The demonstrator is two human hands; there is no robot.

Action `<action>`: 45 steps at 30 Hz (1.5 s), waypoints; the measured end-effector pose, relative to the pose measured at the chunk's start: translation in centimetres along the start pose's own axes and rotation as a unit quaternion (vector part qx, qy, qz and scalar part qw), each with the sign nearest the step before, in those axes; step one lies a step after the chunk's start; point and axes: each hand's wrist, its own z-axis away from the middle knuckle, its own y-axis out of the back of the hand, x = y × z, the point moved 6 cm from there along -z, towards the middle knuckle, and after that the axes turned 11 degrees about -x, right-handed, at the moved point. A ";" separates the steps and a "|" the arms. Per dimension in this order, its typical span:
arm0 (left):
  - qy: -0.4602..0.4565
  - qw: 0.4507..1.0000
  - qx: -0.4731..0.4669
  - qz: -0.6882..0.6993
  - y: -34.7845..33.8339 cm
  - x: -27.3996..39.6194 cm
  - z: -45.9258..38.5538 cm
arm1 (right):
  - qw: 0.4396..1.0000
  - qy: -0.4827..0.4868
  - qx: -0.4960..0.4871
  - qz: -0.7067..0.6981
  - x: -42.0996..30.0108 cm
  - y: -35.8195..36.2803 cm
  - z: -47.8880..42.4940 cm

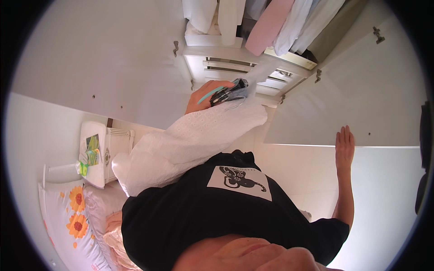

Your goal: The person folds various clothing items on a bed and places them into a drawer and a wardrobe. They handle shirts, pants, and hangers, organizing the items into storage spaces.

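Observation:
My left hand (203, 96) is closed around a bundle of slim black and turquoise pieces (229, 93), which look like clothes hangers. A white garment with an eyelet pattern (190, 139) lies over my left arm and hides most of it. Sheer white material (262, 74) extends from the bundle towards the wardrobe. At the lower edge of the right wardrobe door (315, 111), my right hand (344, 145) rests with its fingers straight and together on the inner face. Its thumb is hidden.
Both doors stand open, the left wardrobe door (112, 57) included. Clothes, among them a pink garment (269, 25), hang above slatted white drawer fronts (234, 69). On the left are a white bedside cabinet (118, 142) with packets on top and a sunflower-print pillow (64, 220).

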 end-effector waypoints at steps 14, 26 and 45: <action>0.115 0.992 -0.042 -0.019 -13.7 1.4 1.6 | 0.643 0.152 0.125 -0.741 -7.0 9.4 -5.3; 0.140 0.990 0.001 -0.006 -15.9 1.1 5.3 | 0.534 0.220 0.051 -0.815 -12.4 9.4 -5.9; 0.090 0.944 -0.142 -0.284 -8.5 5.6 14.4 | 0.616 0.363 -0.070 -0.696 -18.5 13.2 -0.7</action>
